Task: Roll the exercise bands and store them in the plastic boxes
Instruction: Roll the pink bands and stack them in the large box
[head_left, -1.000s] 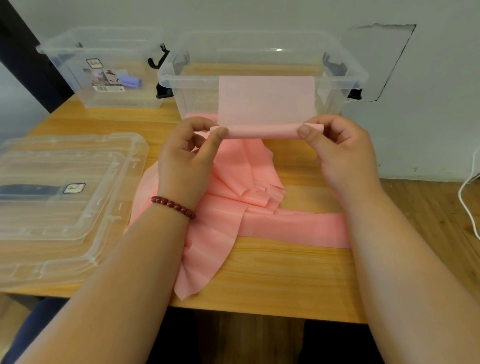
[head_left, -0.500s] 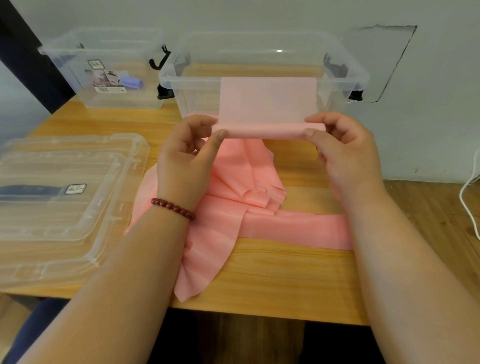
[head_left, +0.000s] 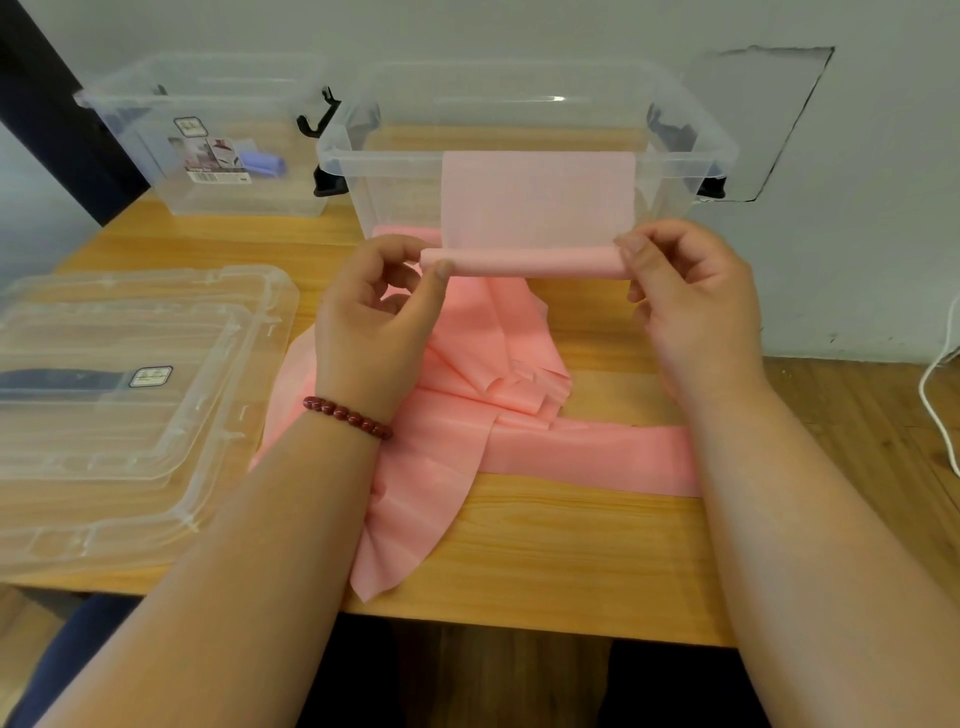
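Observation:
A long pink exercise band (head_left: 467, 431) lies crumpled on the wooden table (head_left: 545, 561). One end of it is wound into a short roll (head_left: 524, 263) held above the table. My left hand (head_left: 374, 332) pinches the roll's left end, and my right hand (head_left: 691, 306) pinches its right end. A flat flap of the band stands up from the roll, in front of the clear plastic box (head_left: 691, 150) just behind. A second clear box (head_left: 130, 98) at the back left holds a rolled purple band (head_left: 265, 163).
Two clear lids (head_left: 130, 415) are stacked on the table's left side. Black latches hang on the boxes' ends. A grey wall rises right behind the boxes. A white cable (head_left: 935, 395) hangs at the far right. The table's front edge is near my forearms.
The roll has grown thicker as both hands turn it. The upright flap and both hands have stayed in about the same place.

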